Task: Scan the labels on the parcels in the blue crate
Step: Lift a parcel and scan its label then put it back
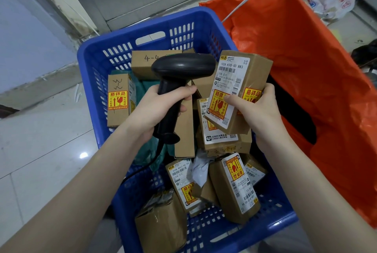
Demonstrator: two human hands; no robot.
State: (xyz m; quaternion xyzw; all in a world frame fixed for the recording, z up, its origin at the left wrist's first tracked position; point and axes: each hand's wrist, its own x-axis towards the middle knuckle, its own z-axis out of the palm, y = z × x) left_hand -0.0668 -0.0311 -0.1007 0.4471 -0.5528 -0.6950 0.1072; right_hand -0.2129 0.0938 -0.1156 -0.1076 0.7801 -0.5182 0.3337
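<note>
Left hand (pixel 161 106) has its grip wrapped tight round the handle of the black barcode scanner (pixel 179 81), head aimed right, cable (pixel 146 163) trailing down over the blue crate (pixel 142 28). Right hand (pixel 257 110) grips a brown parcel (pixel 238 87) above the crate's right side, thumb pinned on its white label (pixel 228 81) beside a yellow-and-red fragile sticker, label face tilted toward the scanner just beside it. Below, more brown parcels lie jumbled in the crate on the tiled floor (pixel 40 140), with an orange bag (pixel 306 59) against the crate's right edge.
</note>
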